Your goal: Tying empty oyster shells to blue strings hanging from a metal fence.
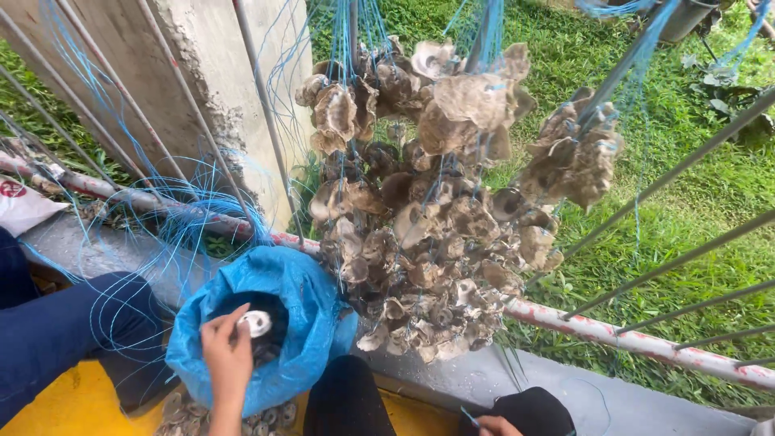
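My left hand reaches over the mouth of a blue plastic bag and pinches a pale oyster shell above the dark opening. My right hand shows only at the bottom edge, closed on a thin blue string. Strings of brown oyster shells hang in big clusters from blue lines tied to the metal railing, just beyond the bag. Another bunch of shells dangles to the right. My dark trouser knee sits between the two hands.
A painted railing pipe runs across, with thin grey bars above it. A concrete pillar stands at the left with loose blue line tangled at its base. Loose shells lie on the yellow floor. Another person's blue-clad leg is at left. Grass lies beyond.
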